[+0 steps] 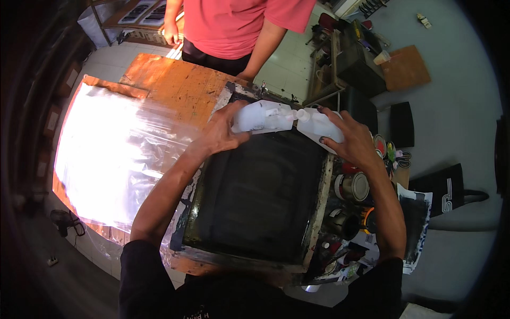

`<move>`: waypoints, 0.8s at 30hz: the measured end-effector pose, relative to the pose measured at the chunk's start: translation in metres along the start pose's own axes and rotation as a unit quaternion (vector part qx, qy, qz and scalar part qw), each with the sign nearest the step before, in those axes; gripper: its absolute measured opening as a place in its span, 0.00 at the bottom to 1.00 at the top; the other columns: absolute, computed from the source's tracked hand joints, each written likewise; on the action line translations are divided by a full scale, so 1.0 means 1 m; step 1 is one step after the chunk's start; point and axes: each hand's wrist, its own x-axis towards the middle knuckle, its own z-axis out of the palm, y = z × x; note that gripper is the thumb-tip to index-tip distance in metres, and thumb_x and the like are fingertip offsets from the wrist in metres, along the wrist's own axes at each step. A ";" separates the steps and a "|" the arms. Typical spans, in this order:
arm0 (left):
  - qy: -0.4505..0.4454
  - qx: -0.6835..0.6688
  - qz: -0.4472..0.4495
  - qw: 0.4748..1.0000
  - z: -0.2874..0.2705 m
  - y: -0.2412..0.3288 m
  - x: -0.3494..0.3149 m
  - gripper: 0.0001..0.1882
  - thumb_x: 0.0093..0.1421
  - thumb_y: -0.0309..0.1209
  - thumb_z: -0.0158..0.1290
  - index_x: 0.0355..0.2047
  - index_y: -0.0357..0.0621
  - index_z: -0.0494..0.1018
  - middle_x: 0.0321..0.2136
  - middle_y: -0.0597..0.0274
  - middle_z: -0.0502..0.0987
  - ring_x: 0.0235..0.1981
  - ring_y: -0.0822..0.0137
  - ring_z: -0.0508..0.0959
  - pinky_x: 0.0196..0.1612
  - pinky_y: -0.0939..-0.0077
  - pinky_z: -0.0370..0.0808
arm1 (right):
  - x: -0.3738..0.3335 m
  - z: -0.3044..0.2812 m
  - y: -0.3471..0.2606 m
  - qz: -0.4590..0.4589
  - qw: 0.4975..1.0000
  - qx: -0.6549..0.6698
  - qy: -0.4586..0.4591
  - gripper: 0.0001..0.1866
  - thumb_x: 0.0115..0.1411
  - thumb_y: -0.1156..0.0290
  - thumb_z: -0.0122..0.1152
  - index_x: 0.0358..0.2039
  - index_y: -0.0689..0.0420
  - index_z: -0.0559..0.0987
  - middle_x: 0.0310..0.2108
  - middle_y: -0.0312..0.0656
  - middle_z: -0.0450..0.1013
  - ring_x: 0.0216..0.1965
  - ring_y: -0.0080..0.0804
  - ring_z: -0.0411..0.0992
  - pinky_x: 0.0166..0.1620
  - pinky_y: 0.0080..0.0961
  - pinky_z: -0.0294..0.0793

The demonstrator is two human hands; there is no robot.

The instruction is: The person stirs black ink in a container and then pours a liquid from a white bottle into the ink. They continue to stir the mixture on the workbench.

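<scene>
A: What could go wrong above your dark framed screen (257,196), mid-frame?
B: If a neck is uncapped, your tipped translucent plastic bottles could drip onto it; a slack grip could drop one.
A: Count?
B: One screen; two bottles, upper centre, necks close together. Your left hand (224,130) wraps the left bottle (263,119), your right hand (355,139) the right bottle (317,126).

Table (164,73), wood, orange-brown, dark-spotted. Carrying, at left, clear plastic sheeting (119,154); at centre, dark framed panel (257,196); right of panel, metal cans (355,186).
</scene>
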 end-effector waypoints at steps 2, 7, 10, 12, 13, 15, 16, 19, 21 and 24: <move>-0.013 0.008 -0.007 1.000 0.000 0.006 0.001 0.39 0.45 0.30 0.66 0.59 0.38 0.67 0.40 0.41 0.78 0.38 0.51 0.79 0.43 0.62 0.76 | -0.002 -0.001 0.002 0.003 1.000 -0.004 0.001 0.37 0.55 0.59 0.71 0.66 0.37 0.70 0.40 0.47 0.72 0.35 0.51 0.78 0.41 0.45 0.79; -0.011 0.024 0.007 1.000 -0.001 0.008 0.001 0.39 0.45 0.30 0.66 0.59 0.38 0.67 0.38 0.42 0.78 0.33 0.51 0.78 0.39 0.61 0.76 | -0.003 0.003 0.006 -0.010 1.000 -0.012 0.013 0.38 0.55 0.59 0.71 0.66 0.38 0.69 0.40 0.48 0.72 0.34 0.50 0.78 0.40 0.45 0.80; -0.002 0.027 0.018 0.999 0.001 0.005 0.000 0.38 0.46 0.31 0.66 0.59 0.39 0.67 0.38 0.42 0.78 0.33 0.51 0.77 0.39 0.61 0.76 | -0.001 0.000 0.003 -0.008 1.000 -0.014 0.008 0.38 0.54 0.60 0.71 0.66 0.39 0.70 0.40 0.48 0.72 0.34 0.50 0.78 0.40 0.44 0.80; 0.000 0.031 0.024 0.999 0.001 0.003 0.000 0.38 0.46 0.30 0.66 0.59 0.39 0.67 0.38 0.42 0.78 0.33 0.51 0.77 0.39 0.61 0.76 | -0.002 0.001 0.005 -0.007 1.000 -0.012 0.008 0.38 0.54 0.60 0.72 0.66 0.39 0.70 0.40 0.47 0.72 0.34 0.50 0.78 0.40 0.44 0.80; 0.000 0.028 0.026 0.999 0.001 0.003 0.000 0.38 0.46 0.30 0.66 0.59 0.39 0.67 0.38 0.42 0.78 0.33 0.50 0.78 0.39 0.61 0.76 | -0.002 0.002 0.006 -0.007 1.000 -0.011 0.008 0.38 0.54 0.60 0.72 0.66 0.39 0.70 0.40 0.47 0.72 0.34 0.50 0.78 0.40 0.44 0.80; 0.001 0.022 0.029 0.999 0.001 0.004 0.000 0.38 0.46 0.30 0.66 0.59 0.39 0.67 0.38 0.42 0.78 0.33 0.50 0.78 0.39 0.61 0.76 | -0.002 0.002 0.007 -0.011 1.000 -0.014 0.012 0.38 0.54 0.60 0.72 0.66 0.40 0.70 0.40 0.47 0.72 0.34 0.50 0.78 0.40 0.44 0.80; 0.000 0.022 0.030 0.999 0.001 0.003 0.000 0.38 0.46 0.31 0.66 0.59 0.39 0.67 0.37 0.42 0.78 0.32 0.50 0.77 0.39 0.61 0.76 | -0.002 0.002 0.007 -0.014 1.000 -0.016 0.015 0.38 0.54 0.60 0.72 0.66 0.40 0.70 0.40 0.47 0.72 0.34 0.50 0.78 0.40 0.44 0.80; -0.003 0.022 0.025 0.999 0.001 0.004 0.000 0.38 0.46 0.31 0.66 0.59 0.39 0.67 0.37 0.42 0.78 0.32 0.51 0.77 0.39 0.61 0.76 | -0.004 0.003 0.009 -0.018 0.999 -0.023 0.022 0.38 0.53 0.60 0.72 0.65 0.40 0.71 0.40 0.47 0.72 0.34 0.49 0.78 0.39 0.44 0.80; -0.009 0.021 0.016 1.000 0.000 0.005 0.000 0.38 0.46 0.31 0.66 0.58 0.39 0.67 0.37 0.42 0.78 0.32 0.51 0.77 0.39 0.61 0.76 | -0.004 0.003 0.009 -0.016 1.000 -0.021 0.017 0.38 0.54 0.60 0.72 0.66 0.40 0.71 0.40 0.47 0.72 0.34 0.49 0.78 0.39 0.44 0.80; -0.011 0.024 0.005 1.000 0.000 0.008 0.001 0.38 0.46 0.31 0.66 0.59 0.39 0.67 0.36 0.42 0.78 0.32 0.51 0.77 0.39 0.61 0.76 | -0.004 0.003 0.010 -0.014 1.000 -0.019 0.012 0.38 0.54 0.60 0.72 0.66 0.40 0.70 0.40 0.47 0.72 0.34 0.50 0.78 0.39 0.44 0.80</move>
